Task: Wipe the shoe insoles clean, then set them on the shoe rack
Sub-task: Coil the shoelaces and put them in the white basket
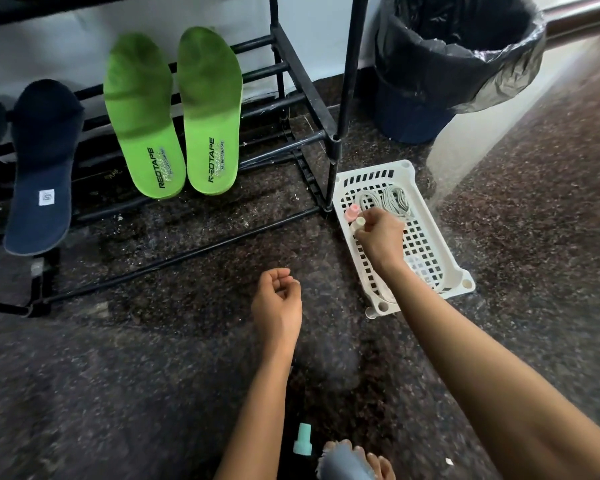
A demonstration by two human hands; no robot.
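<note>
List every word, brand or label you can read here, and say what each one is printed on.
"REDTAPE", heel of the left green insole.
"REDTAPE", heel of the right green insole.
"ALL DAY COMFORT", small print beside the brand on both green insoles.
A script word between those lines is too blurred to read.
White tag on the navy insole carries a logo mark, no readable letters.

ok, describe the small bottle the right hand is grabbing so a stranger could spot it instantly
Find the black shoe rack and the white perforated basket on the floor by its right front leg. Inside the basket, at its left wall, the right hand pinches a small bottle with a pale yellow-green cap. Its neighbour just behind has a pink cap; a teal-capped one lies far off, near the person.
</note>
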